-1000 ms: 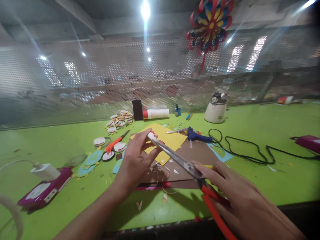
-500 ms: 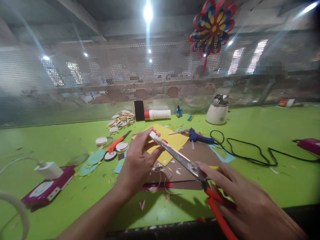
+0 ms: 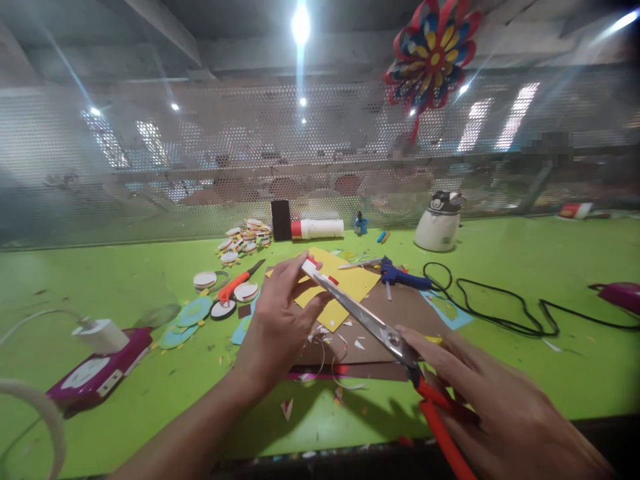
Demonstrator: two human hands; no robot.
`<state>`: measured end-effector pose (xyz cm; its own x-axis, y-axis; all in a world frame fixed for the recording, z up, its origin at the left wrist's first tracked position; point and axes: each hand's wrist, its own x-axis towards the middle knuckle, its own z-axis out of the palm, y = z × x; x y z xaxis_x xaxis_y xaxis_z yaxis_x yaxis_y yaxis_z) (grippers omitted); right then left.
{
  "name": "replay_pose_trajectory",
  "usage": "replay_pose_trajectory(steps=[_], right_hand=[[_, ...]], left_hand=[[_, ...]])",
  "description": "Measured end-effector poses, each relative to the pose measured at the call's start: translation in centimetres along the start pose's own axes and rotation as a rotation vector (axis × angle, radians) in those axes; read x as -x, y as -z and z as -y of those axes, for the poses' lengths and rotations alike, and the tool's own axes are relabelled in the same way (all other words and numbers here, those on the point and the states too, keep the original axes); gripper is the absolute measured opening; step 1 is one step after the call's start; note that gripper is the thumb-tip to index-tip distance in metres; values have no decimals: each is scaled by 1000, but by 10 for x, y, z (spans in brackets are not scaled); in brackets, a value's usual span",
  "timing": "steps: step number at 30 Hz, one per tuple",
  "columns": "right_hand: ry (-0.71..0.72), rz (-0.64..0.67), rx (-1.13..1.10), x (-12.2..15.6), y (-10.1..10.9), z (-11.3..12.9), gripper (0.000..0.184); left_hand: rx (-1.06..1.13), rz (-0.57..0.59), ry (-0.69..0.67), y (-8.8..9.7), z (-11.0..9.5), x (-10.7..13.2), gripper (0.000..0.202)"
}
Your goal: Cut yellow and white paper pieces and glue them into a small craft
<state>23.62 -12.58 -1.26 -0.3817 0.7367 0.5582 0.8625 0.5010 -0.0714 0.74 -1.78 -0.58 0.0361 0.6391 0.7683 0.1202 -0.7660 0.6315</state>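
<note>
Between the thumb and fingers of my left hand [image 3: 277, 320] is a small strip of white and red paper [image 3: 310, 265]. My right hand [image 3: 493, 400] is wrapped around the red handles of a pair of scissors [image 3: 370, 321]. The blades lie nearly together, pointing up and left, with their tips at the paper strip. Whether the tips are cutting into it I cannot tell. Below the hands lie a yellow sheet [image 3: 353, 293] and a brown board [image 3: 400, 327] scattered with white paper scraps.
A blue glue gun [image 3: 405, 277] with a black cord lies on the right. Orange-handled scissors [image 3: 235, 287], round white pieces [image 3: 245, 243] and blue paper discs [image 3: 193, 313] are on the left. A purple power strip [image 3: 100, 373], a phone [image 3: 281, 220] and a white kettle [image 3: 437, 227] surround the work.
The whole view has shifted slightly, so everything appears a little further right. Both hands keep their grips, and the scissors stay at the paper strip.
</note>
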Motion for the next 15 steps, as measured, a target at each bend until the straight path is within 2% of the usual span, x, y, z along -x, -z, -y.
replay_pose_trajectory(steps=[6, 15], right_hand=[[-15, 17, 9, -3, 7, 5, 53], [17, -6, 39, 0, -1, 3, 53]], left_hand=[[-38, -10, -21, 1, 1, 1, 51], [-90, -26, -35, 0, 2, 3, 53]])
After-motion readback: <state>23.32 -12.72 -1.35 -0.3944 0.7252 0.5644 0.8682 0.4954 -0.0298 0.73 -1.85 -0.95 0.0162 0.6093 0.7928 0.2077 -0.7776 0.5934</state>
